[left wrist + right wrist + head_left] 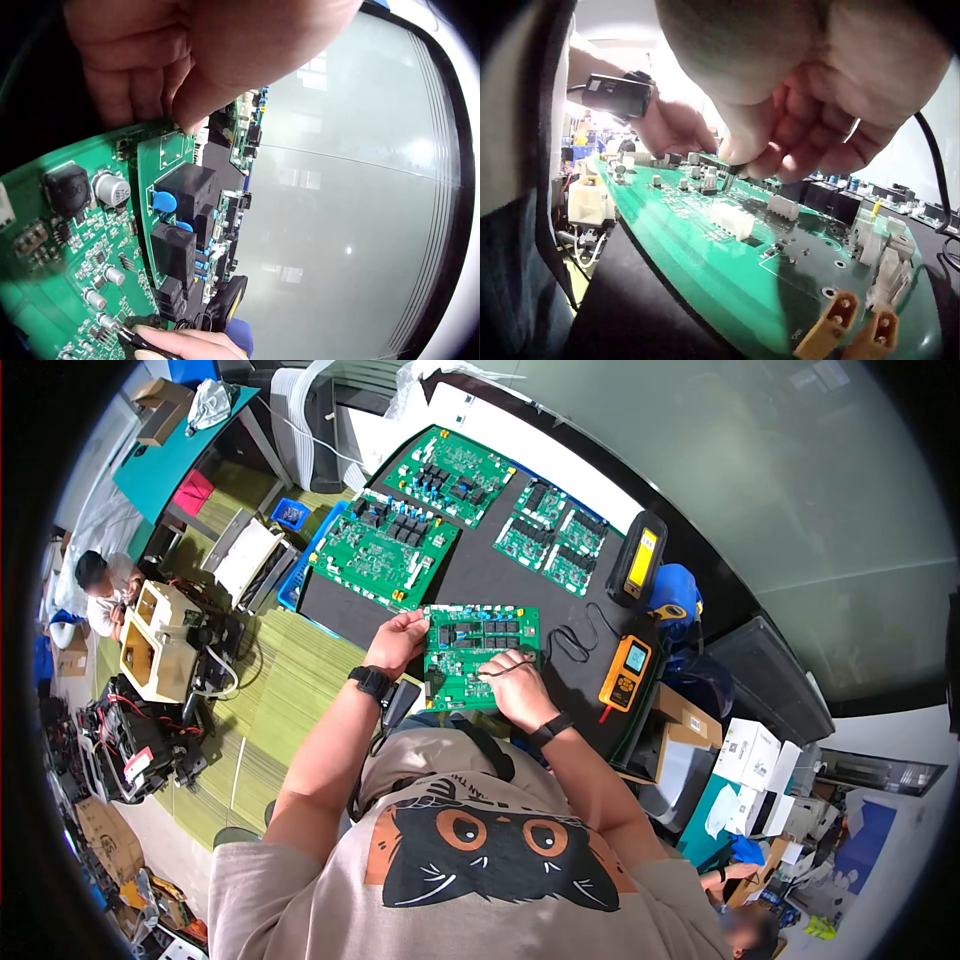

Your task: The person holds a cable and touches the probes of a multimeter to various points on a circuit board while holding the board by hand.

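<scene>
A green circuit board (482, 658) with black relays and white connectors is in front of me at the table's near edge. My left hand (399, 641) pinches its upper left corner; in the left wrist view, the thumb and finger (196, 112) sit on the board's edge. My right hand (518, 687) holds a slim black probe (144, 343) between thumb and fingers. The probe's metal tip (729, 180) points down among small capacitors and chips on the board. A black cord (934, 154) hangs beside the right hand.
Two large green boards (385, 550) lie farther back left, with several smaller boards (550, 535) at the back. On the right lie an orange handheld meter (626, 673), a black-and-yellow device (637, 560) and a blue tape-like roll (675, 595). Cardboard boxes (680, 725) stand beyond.
</scene>
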The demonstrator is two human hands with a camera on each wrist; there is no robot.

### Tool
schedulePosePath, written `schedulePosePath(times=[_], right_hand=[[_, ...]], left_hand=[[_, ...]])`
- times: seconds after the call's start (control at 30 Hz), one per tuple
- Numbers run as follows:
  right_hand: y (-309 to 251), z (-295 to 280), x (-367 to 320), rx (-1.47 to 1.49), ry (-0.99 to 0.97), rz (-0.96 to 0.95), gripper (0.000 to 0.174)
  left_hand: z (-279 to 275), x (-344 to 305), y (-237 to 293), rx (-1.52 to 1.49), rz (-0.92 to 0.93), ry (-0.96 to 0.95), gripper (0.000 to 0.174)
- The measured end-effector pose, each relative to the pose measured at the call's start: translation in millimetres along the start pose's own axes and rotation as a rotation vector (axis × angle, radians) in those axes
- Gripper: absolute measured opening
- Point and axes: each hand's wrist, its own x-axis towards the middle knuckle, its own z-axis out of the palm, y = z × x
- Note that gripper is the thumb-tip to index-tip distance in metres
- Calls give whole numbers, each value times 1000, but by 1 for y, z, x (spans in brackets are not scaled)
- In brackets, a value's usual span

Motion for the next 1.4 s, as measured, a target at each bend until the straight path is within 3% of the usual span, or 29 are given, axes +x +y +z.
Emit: schedulePosePath(times=[1.4], right_hand=[[7, 7, 9, -19, 10, 11, 10]], left_hand=[[-3, 1, -4, -3, 2, -4, 27]])
